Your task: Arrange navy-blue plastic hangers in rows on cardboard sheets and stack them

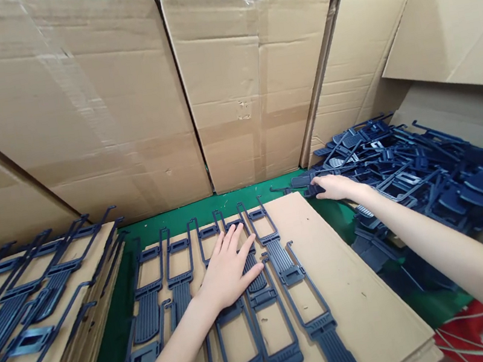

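Several dark blue plastic frames (314, 292) lie in rows on a cardboard sheet (356, 297) in front of me. My left hand (227, 266) rests on the frames near the middle of the sheet, palm down with its fingers spread. Beyond the sheet's back right corner, my right hand (334, 186) has its fingers closed on a dark blue part (303, 181) at the left edge of a loose pile. The heap of similar blue parts (403, 161) spreads to the right of that hand.
A second cardboard stack (82, 334) at the left carries more blue frames (32, 339). Large cardboard boxes (244, 82) stand along the back. Green surface (169, 216) shows between them. A red item (467, 332) with pale cords lies at the lower right.
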`<state>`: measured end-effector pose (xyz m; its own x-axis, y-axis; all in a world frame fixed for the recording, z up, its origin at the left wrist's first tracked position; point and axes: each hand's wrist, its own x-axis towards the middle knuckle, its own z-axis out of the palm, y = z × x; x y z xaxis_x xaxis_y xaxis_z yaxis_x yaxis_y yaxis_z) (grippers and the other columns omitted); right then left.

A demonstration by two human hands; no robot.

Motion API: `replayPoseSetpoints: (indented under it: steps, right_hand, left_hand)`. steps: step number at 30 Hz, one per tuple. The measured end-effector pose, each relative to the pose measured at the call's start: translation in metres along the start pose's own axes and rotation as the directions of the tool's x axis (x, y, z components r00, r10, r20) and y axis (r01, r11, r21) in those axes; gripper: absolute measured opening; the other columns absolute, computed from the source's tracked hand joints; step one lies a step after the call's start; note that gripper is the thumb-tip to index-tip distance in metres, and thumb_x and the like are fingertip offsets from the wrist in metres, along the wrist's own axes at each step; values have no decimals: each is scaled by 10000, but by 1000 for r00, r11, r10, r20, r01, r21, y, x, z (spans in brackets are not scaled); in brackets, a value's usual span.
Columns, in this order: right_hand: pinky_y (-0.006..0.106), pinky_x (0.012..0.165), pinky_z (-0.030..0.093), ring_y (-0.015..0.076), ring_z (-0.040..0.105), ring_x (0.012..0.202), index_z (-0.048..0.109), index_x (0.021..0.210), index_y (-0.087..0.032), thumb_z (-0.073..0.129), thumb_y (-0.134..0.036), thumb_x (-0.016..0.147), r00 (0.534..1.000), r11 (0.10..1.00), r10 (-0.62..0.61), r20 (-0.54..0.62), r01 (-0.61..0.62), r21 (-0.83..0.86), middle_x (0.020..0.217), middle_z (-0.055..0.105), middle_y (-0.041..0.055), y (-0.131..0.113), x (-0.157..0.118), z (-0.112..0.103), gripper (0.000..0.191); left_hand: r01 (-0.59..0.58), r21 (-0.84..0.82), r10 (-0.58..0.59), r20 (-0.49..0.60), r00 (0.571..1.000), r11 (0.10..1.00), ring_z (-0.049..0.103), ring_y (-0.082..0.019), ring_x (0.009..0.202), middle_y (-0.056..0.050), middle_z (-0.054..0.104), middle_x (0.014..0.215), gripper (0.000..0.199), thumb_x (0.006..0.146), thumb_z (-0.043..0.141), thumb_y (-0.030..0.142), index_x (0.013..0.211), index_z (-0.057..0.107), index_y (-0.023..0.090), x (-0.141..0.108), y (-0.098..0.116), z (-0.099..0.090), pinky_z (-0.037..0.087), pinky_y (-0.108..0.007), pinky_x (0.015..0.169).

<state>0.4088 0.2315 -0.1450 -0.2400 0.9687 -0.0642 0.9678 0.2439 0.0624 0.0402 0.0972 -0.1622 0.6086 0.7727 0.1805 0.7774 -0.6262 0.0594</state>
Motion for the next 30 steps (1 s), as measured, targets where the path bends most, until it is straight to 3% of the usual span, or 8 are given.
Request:
replayPoseSetpoints:
  steps: [7,11,14,18,21,30]
  right_hand:
    - [307,801,469,232,618,1020,595,1157,-177,543,-245,861,994,1000,-5,-110,8,27,1032,692,68,8,5,-2,308]
    - [291,796,471,225,623,1020,604,1161,-194,599,-325,843,994,998,-43,-103,49,48,1102,678,67,7,5,8,345]
    - [274,757,468,216,637,967,609,1162,-196,615,-283,823,993,997,-46,-109,52,53,1029,692,55,3,5,11,351]
    - [266,713,449,207,632,899,663,1050,-180,548,-175,820,986,998,-29,-164,37,46,946,671,60,1,3,-1,258]
    - [260,690,443,191,628,880,680,981,-191,470,-183,863,981,998,-13,-192,24,50,974,655,66,1,0,-9,241]
    - [293,756,478,242,641,956,681,1044,-174,609,-394,831,999,999,-9,-35,11,40,996,702,83,-11,-1,10,314]
  left_hand:
    - [3,3,-3,-4,1000,1000,160,-307,1440,-142,257,1540,616,947,348,576,1438,382,205,0,-2,3,195,-527,1152]
    - [-9,0,9,-23,1000,1000,170,-304,1438,-133,266,1538,610,945,358,575,1433,387,210,0,-3,5,198,-527,1152]
    - [-10,5,10,-26,1000,1000,179,-300,1437,-135,277,1533,607,943,365,574,1427,396,209,0,-2,5,194,-522,1154]
    - [-4,8,4,-15,1000,1000,173,-302,1438,-145,269,1534,611,943,366,572,1429,393,204,0,-2,4,186,-517,1157]
    - [-9,4,9,-15,1000,1000,174,-303,1437,-148,271,1532,608,942,370,569,1426,395,202,0,-1,4,188,-523,1154]
    - [-19,8,19,-24,1000,1000,171,-294,1440,-146,274,1530,595,942,386,556,1423,398,205,0,-1,3,180,-515,1159]
